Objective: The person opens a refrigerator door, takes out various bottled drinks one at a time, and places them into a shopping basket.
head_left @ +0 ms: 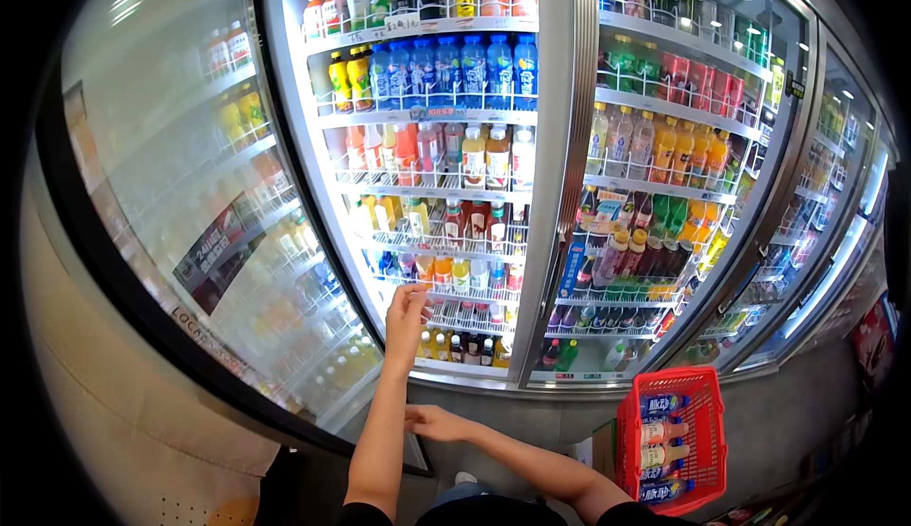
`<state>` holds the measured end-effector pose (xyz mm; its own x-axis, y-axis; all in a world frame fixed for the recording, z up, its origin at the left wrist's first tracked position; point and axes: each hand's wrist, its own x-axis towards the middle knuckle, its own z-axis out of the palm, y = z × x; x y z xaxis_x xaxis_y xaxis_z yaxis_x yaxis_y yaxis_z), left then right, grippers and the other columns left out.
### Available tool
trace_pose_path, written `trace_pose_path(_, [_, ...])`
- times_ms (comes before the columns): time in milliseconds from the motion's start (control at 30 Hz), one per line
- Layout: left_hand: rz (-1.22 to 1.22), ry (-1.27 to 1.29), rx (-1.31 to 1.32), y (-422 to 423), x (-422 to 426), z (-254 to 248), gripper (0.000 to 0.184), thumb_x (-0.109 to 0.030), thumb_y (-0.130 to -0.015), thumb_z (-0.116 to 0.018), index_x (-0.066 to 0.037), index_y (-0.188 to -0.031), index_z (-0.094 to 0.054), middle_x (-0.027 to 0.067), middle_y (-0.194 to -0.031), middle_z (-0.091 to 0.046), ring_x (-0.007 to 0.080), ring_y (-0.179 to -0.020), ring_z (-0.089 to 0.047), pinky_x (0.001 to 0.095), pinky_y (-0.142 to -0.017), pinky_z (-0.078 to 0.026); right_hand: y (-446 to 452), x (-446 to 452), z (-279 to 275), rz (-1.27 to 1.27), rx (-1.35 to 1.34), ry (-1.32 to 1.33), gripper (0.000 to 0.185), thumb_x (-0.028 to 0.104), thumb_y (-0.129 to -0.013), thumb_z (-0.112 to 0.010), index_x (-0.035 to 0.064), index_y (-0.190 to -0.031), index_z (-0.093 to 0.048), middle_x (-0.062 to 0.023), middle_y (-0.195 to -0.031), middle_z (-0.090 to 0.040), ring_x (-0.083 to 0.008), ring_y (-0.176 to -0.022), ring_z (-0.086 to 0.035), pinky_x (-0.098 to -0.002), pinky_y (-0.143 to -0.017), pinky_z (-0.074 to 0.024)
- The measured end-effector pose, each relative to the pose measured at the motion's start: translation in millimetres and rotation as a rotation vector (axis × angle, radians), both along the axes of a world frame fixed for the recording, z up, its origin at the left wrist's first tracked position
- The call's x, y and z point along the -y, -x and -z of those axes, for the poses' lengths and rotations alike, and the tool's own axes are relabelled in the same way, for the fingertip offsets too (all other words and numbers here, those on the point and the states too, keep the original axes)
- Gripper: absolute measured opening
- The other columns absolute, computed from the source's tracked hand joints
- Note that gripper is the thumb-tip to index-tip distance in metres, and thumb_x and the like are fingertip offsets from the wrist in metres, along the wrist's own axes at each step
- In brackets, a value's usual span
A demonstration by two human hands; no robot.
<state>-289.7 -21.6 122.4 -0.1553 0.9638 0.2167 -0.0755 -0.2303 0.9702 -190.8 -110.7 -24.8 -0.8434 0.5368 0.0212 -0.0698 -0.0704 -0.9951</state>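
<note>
In front of the lower shelves of the open drinks fridge (426,189), my left hand (408,309) is raised with its fingers loosely bent and apart, nothing visible in them. Small bottles (442,271) stand on the shelf just beyond it. Lower down, my right hand (436,422) points leftward beside my left forearm, its fingers loosely spread and empty. The fridge's glass door (204,232) stands open on the left. At the lower right, a red basket (719,431) holds several bottles, some blue-labelled and some with pink or cream contents.
Closed glass-door fridges (664,170) full of drinks run along the right. A cardboard box (604,450) stands on the grey floor (541,422), left of the basket. Beige cloth (142,393) fills the lower left. A metal door handle (573,99) runs beside the open fridge.
</note>
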Motion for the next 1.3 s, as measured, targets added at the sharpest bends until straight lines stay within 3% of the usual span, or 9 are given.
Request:
trace_pose_path(33, [-0.007, 0.011, 0.012, 3.8, -25.2, -2.2, 0.019, -0.021, -0.095, -0.053, -0.007, -0.106, -0.060, 0.0044, -0.085, -0.061, 0.0114, -0.073, -0.057, 0.0250, -0.065, -0.044, -8.9, -27.9, 0.2, 0.138, -0.060, 0.113, 0.050, 0.008, -0.097, -0.050, 0.0071, -0.145, -0.041, -0.0087, -0.125, -0.061, -0.0116, -0.107, -0.057, -0.0273, -0.091, -0.0460])
trace_pose_path(167, [0.003, 0.002, 0.053, 8.6, -66.3, 2.8, 0.020, -0.022, -0.095, -0.053, -0.007, -0.107, -0.061, 0.0037, -0.085, -0.062, 0.0113, -0.072, -0.057, 0.0257, -0.065, -0.045, -30.7, -69.8, -14.7, 0.330, -0.014, 0.171, 0.045, 0.016, -0.100, -0.048, 0.0121, -0.144, -0.044, -0.0059, -0.127, -0.062, -0.0119, -0.110, -0.059, -0.0268, -0.092, -0.0455])
trace_pose_path(333, [0.101, 0.013, 0.082, 12.1, -114.4, -10.3, 0.020, -0.025, -0.097, -0.054, -0.007, -0.104, -0.061, 0.0004, -0.081, -0.060, 0.0083, -0.069, -0.055, 0.0220, -0.060, -0.044, -37.8, -135.0, -40.9, 0.601, -0.122, 0.166, 0.040, 0.023, -0.102, -0.049, 0.0054, -0.137, -0.048, -0.0100, -0.125, -0.062, -0.0180, -0.109, -0.063, -0.0300, -0.093, -0.0502])
trace_pose_path(433, [0.040, 0.007, 0.150, 18.6, -130.2, -3.3, 0.017, -0.021, -0.097, -0.054, -0.008, -0.100, -0.064, -0.0015, -0.079, -0.058, 0.0061, -0.072, -0.053, 0.0210, -0.064, -0.040, -32.0, -149.6, -65.5, 0.574, -0.131, 0.256, 0.040, 0.023, -0.102, -0.049, 0.0043, -0.137, -0.048, -0.0106, -0.123, -0.063, -0.0176, -0.104, -0.063, -0.0305, -0.093, -0.0512])
trace_pose_path(667, [0.049, 0.004, 0.172, 43.7, -117.2, 9.9, 0.019, -0.022, -0.097, -0.055, -0.006, -0.100, -0.065, 0.0011, -0.082, -0.062, 0.0085, -0.071, -0.057, 0.0228, -0.063, -0.043, -0.3, -190.4, -46.8, 0.523, -0.174, 0.395, 0.038, 0.018, -0.102, -0.042, 0.0056, -0.137, -0.048, -0.0116, -0.124, -0.062, -0.0206, -0.107, -0.064, -0.0333, -0.092, -0.0521])
trace_pose_path(700, [-0.004, 0.047, 0.155, 52.8, -117.3, 12.6, 0.019, -0.022, -0.097, -0.055, -0.006, -0.100, -0.065, 0.0011, -0.082, -0.061, 0.0086, -0.071, -0.057, 0.0227, -0.064, -0.043, 3.2, -195.4, -47.8, 0.503, -0.162, 0.407, 0.038, 0.023, -0.101, -0.047, 0.0069, -0.135, -0.050, -0.0115, -0.126, -0.062, -0.0227, -0.112, -0.062, -0.0349, -0.096, -0.0493])
trace_pose_path(933, [-0.216, 0.099, 0.051, 105.1, -143.0, 41.1, 0.021, -0.024, -0.096, -0.054, -0.008, -0.098, -0.066, 0.0005, -0.087, -0.064, 0.0095, -0.081, -0.057, 0.0255, -0.071, -0.043, 32.5, -237.9, -54.4, 0.386, -0.174, 0.445, 0.037, 0.020, -0.102, -0.040, 0.0056, -0.136, -0.047, -0.0146, -0.127, -0.061, -0.0253, -0.113, -0.062, -0.0370, -0.095, -0.0505])
trace_pose_path(1300, [-0.099, 0.002, 0.040, 66.3, -235.5, -5.1, 0.021, -0.025, -0.095, -0.055, -0.009, -0.105, -0.065, 0.0013, -0.095, -0.064, 0.0114, -0.091, -0.058, 0.0282, -0.078, -0.042, -25.5, -332.6, -109.5, 0.497, -0.221, 0.317, 0.038, 0.022, -0.100, -0.045, 0.0065, -0.135, -0.048, -0.0126, -0.120, -0.064, -0.0209, -0.107, -0.063, -0.0331, -0.089, -0.0516])
